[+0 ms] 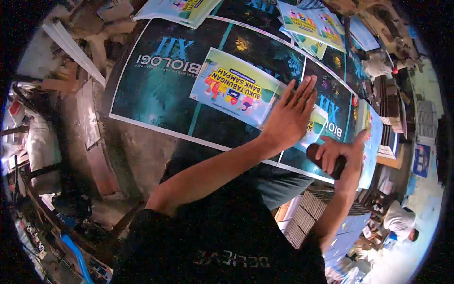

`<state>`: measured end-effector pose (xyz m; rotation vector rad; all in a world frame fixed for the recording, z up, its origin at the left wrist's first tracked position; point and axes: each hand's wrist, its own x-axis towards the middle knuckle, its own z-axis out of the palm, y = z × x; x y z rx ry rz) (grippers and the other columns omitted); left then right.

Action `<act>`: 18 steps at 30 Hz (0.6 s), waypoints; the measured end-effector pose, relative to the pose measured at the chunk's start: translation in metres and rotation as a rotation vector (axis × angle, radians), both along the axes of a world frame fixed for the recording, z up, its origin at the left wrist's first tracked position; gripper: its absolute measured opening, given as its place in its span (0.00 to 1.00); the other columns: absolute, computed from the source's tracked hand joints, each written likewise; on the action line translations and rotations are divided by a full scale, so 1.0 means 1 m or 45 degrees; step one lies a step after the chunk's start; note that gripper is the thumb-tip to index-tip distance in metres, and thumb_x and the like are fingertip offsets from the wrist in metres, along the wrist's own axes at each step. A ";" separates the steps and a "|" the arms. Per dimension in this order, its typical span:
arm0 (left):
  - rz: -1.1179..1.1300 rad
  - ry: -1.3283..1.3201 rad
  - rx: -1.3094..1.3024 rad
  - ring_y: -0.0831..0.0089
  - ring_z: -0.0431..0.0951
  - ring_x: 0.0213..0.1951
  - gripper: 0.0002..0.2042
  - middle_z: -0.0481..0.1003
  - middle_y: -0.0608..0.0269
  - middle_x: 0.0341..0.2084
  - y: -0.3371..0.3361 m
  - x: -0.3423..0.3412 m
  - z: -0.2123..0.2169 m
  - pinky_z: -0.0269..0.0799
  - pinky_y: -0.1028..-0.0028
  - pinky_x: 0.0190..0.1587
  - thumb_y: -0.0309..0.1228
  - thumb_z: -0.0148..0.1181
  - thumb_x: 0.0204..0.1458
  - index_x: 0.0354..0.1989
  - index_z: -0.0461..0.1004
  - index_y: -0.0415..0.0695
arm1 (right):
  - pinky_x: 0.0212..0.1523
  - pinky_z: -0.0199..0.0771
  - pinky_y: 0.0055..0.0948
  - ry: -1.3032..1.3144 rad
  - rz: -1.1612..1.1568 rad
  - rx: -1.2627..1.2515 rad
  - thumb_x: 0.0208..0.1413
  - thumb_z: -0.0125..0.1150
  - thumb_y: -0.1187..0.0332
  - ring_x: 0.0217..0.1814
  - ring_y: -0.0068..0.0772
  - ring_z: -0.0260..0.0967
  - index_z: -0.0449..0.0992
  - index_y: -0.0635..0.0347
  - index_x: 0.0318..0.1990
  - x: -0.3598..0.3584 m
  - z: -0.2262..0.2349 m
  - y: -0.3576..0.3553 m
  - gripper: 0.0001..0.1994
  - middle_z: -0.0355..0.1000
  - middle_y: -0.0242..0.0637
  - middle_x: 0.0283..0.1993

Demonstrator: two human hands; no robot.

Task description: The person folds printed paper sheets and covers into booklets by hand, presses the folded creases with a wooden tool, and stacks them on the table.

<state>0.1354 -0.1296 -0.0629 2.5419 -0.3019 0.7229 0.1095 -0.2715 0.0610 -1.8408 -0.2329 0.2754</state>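
A glossy sheet (201, 94) with green, blue and cartoon figures lies on a tabletop covered by dark teal printed sheets (151, 92). My left hand (291, 116) rests flat across the right part of the glossy sheet, fingers stretched out. Just to its right, my right hand (347, 154) is curled round a dark brown, rounded block (314, 152), whose exact kind I cannot make out. The block sits on or just over the sheet's right end, partly hidden by the fingers. Beside that hand, a pile of similar light-coloured sheets (371, 142) lies at the table's right edge.
More colourful sheets lie in a fanned pile (312, 26) at the far right and another pile (177, 9) at the far left. Bundled stacks (390, 102) stand beyond the right edge. A person in a white shirt (399, 220) is at lower right. Long boards (73, 54) lean at left.
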 end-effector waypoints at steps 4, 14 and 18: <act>0.020 -0.024 -0.045 0.52 0.45 0.73 0.28 0.49 0.43 0.70 0.003 -0.002 -0.003 0.38 0.53 0.72 0.38 0.48 0.55 0.61 0.61 0.31 | 0.49 0.67 0.36 -0.361 -0.398 -0.195 0.69 0.40 0.52 0.28 0.36 0.57 0.61 0.59 0.23 -0.013 0.029 0.067 0.24 0.56 0.38 0.23; -0.006 -0.159 -0.422 0.61 0.42 0.74 0.30 0.46 0.51 0.72 -0.007 0.005 -0.020 0.37 0.59 0.72 0.39 0.44 0.57 0.68 0.54 0.42 | 0.76 0.38 0.32 -0.900 -0.506 -0.331 0.63 0.43 0.47 0.80 0.38 0.35 0.43 0.63 0.73 -0.002 -0.096 0.160 0.38 0.36 0.41 0.79; -1.439 -0.333 -2.701 0.61 0.42 0.74 0.30 0.47 0.52 0.72 -0.006 0.008 -0.022 0.41 0.60 0.71 0.41 0.44 0.58 0.69 0.54 0.46 | 0.74 0.37 0.39 -0.953 -0.208 -1.428 0.66 0.42 0.52 0.80 0.45 0.34 0.53 0.61 0.71 -0.011 -0.065 0.157 0.31 0.32 0.47 0.78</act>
